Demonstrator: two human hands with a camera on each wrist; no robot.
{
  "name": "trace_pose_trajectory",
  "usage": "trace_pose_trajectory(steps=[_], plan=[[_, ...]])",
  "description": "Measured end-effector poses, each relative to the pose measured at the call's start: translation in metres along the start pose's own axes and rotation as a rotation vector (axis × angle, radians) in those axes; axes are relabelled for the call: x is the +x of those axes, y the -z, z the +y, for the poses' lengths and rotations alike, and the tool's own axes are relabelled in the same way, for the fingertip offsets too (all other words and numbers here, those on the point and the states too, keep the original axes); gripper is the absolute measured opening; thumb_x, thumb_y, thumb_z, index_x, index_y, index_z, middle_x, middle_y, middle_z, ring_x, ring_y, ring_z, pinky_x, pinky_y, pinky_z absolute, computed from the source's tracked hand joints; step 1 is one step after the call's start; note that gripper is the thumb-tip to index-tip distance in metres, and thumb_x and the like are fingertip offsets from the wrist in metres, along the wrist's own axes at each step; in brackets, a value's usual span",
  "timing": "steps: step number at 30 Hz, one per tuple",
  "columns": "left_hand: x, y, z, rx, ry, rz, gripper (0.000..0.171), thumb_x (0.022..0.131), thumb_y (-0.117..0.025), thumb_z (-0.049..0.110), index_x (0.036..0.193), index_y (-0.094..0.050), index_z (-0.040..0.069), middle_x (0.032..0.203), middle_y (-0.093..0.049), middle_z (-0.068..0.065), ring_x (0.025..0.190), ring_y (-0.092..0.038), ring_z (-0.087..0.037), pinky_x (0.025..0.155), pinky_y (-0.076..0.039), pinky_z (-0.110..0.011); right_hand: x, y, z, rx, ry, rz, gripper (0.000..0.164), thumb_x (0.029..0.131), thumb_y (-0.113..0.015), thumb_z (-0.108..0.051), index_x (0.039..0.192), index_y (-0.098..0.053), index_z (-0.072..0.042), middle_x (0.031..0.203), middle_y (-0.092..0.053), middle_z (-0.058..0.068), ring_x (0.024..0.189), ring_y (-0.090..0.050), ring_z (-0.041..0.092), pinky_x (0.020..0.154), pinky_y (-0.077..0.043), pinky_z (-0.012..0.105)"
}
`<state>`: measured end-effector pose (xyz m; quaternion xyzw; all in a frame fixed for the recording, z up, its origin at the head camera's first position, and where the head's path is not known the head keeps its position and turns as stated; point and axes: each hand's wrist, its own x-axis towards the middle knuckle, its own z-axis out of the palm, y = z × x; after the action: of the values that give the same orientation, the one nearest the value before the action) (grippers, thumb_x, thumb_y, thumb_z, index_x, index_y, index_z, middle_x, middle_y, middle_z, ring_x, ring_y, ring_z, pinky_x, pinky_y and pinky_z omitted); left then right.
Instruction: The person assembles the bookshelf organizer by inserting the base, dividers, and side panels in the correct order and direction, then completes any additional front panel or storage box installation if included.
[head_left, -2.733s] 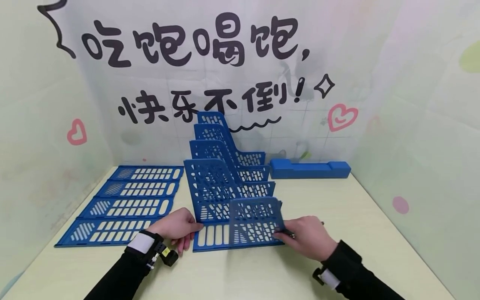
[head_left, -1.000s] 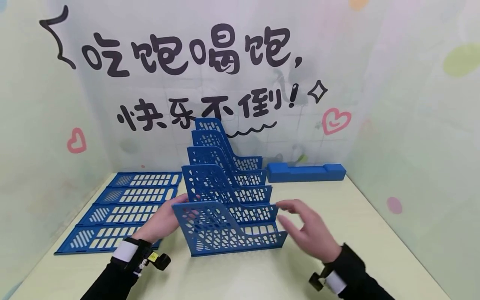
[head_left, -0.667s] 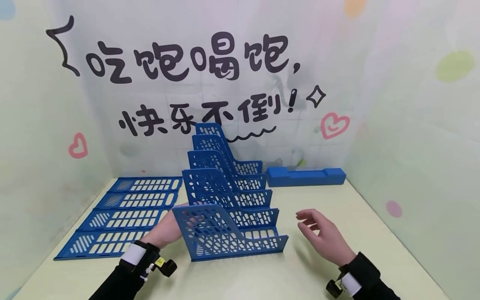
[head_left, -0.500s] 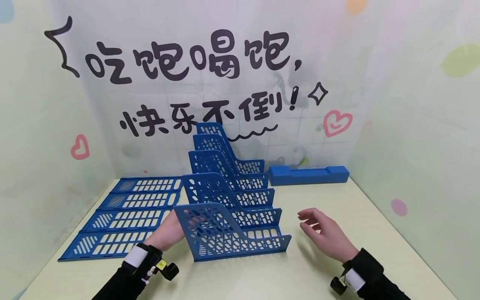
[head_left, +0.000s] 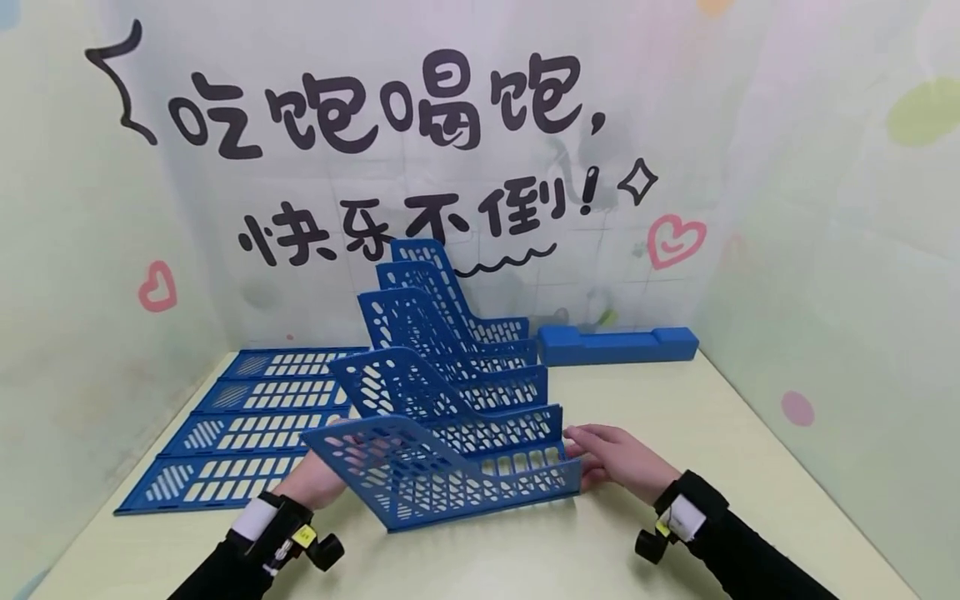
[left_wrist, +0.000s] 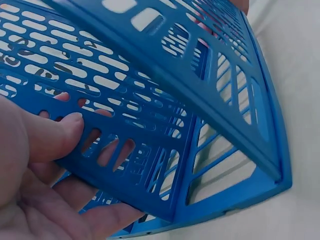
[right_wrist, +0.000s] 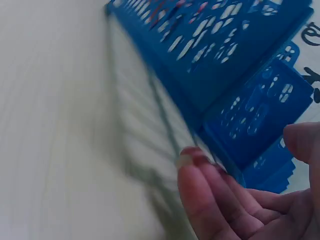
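Observation:
A blue plastic file rack (head_left: 480, 468) with several perforated upright dividers stands mid-table in the head view, its dividers leaning left. At its left side, my left hand (head_left: 311, 481) is partly hidden behind the front divider. The left wrist view shows that hand (left_wrist: 42, 182) pinching a slotted divider (left_wrist: 95, 120), thumb on the near face, fingers beyond it. My right hand (head_left: 622, 462) touches the rack's right end near the base. In the right wrist view, the fingers (right_wrist: 200, 195) meet the base edge, and the thumb stands apart from the rack.
Several flat blue slotted panels (head_left: 180, 457) lie in a row on the table's left. A long blue block (head_left: 618, 348) lies at the back right by the wall. White walls with printed lettering enclose the table (head_left: 480, 567) on three sides.
My right hand, first on the front divider, let go, drew back right and has returned to the rack's right end. My left hand moved behind the front divider. The dividers now lean further left.

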<state>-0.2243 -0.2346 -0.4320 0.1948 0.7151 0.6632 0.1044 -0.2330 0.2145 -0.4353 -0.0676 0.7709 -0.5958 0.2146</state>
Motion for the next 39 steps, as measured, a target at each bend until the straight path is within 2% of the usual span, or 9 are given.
trace_pose_trajectory(steps=[7, 10, 12, 15, 17, 19, 22, 31, 39], plan=[[-0.015, 0.009, -0.006, -0.06, -0.003, -0.094, 0.046, 0.112, -0.056, 0.001, 0.141, -0.062, 0.036, 0.119, -0.075, 0.021, 0.105, -0.076, -0.002, 0.086, -0.066, -0.03, 0.001, -0.004, -0.006, 0.15, 0.02, -0.147, 0.057, 0.115, -0.055, -0.024, 0.156, -0.045, 0.015, 0.125, -0.077, 0.012, 0.103, -0.076, 0.015, 0.09, -0.065, 0.03], [-0.014, 0.023, -0.007, -0.002, -0.145, -0.238, 0.048, 0.107, -0.057, -0.007, 0.143, -0.066, 0.024, 0.121, -0.078, 0.011, 0.107, -0.078, -0.007, 0.086, -0.068, -0.036, -0.005, -0.006, -0.012, 0.138, 0.061, -0.13, 0.046, 0.114, -0.055, -0.019, 0.148, -0.052, 0.012, 0.116, -0.078, 0.008, 0.098, -0.075, 0.013, 0.086, -0.065, 0.031], [-0.014, 0.031, 0.001, 0.102, -0.146, -0.279, 0.041, 0.106, -0.062, -0.005, 0.141, -0.069, 0.015, 0.124, -0.08, 0.003, 0.107, -0.079, -0.011, 0.087, -0.068, -0.037, -0.011, -0.005, -0.019, 0.116, 0.103, -0.075, 0.044, 0.114, -0.054, -0.019, 0.146, -0.052, 0.012, 0.107, -0.076, 0.004, 0.091, -0.073, 0.011, 0.082, -0.065, 0.03], [-0.016, 0.042, 0.014, 0.434, -0.126, -0.17, 0.03, 0.105, -0.07, 0.004, 0.135, -0.072, 0.003, 0.124, -0.08, -0.009, 0.106, -0.078, -0.014, 0.086, -0.067, -0.032, -0.023, -0.001, -0.032, 0.102, 0.158, 0.037, 0.045, 0.113, -0.051, -0.016, 0.147, -0.048, 0.014, 0.093, -0.071, -0.003, 0.081, -0.068, 0.007, 0.076, -0.064, 0.028], [-0.022, 0.049, 0.025, 0.629, 0.004, -0.032, 0.028, 0.108, -0.069, 0.015, 0.134, -0.074, 0.005, 0.127, -0.079, -0.011, 0.107, -0.077, -0.018, 0.086, -0.066, -0.033, -0.033, 0.004, -0.041, 0.096, 0.181, 0.105, 0.047, 0.113, -0.05, -0.015, 0.15, -0.047, 0.013, 0.088, -0.069, -0.005, 0.076, -0.065, 0.006, 0.073, -0.062, 0.027], [-0.026, 0.062, 0.029, 0.794, 0.055, 0.103, 0.027, 0.111, -0.066, 0.018, 0.133, -0.075, 0.004, 0.129, -0.078, -0.016, 0.11, -0.076, -0.025, 0.088, -0.066, -0.039, -0.042, 0.01, -0.05, 0.077, 0.199, 0.155, 0.046, 0.113, -0.05, -0.014, 0.149, -0.047, 0.013, 0.086, -0.067, -0.005, 0.074, -0.062, 0.007, 0.07, -0.059, 0.025], [-0.032, 0.085, 0.028, 0.873, 0.135, 0.204, 0.036, 0.115, -0.059, 0.023, 0.142, -0.07, 0.002, 0.139, -0.073, -0.024, 0.123, -0.071, -0.041, 0.096, -0.063, -0.056, -0.058, 0.021, -0.059, 0.029, 0.221, 0.199, 0.041, 0.114, -0.051, -0.013, 0.147, -0.052, 0.011, 0.086, -0.067, -0.006, 0.074, -0.062, 0.008, 0.068, -0.056, 0.024], [-0.039, 0.133, 0.003, 1.05, 0.231, 0.237, 0.065, 0.113, -0.06, 0.035, 0.161, -0.046, -0.007, 0.162, -0.04, -0.045, 0.145, -0.04, -0.069, 0.11, -0.041, -0.083, -0.102, 0.065, -0.076, 0.057, 0.331, 0.206, 0.029, 0.116, -0.051, -0.012, 0.126, -0.075, -0.026, 0.079, -0.07, -0.005, 0.065, -0.062, 0.007, 0.059, -0.055, 0.02], [-0.039, 0.147, -0.016, 1.185, 0.378, 0.15, 0.094, 0.109, -0.057, 0.06, 0.164, -0.034, -0.013, 0.158, -0.017, -0.061, 0.137, -0.01, -0.092, 0.107, -0.018, -0.097, -0.123, 0.093, -0.093, -0.09, 0.273, 0.254, 0.036, 0.118, -0.048, -0.014, 0.121, -0.077, -0.035, 0.079, -0.064, -0.002, 0.067, -0.058, 0.016, 0.057, -0.052, 0.024]])
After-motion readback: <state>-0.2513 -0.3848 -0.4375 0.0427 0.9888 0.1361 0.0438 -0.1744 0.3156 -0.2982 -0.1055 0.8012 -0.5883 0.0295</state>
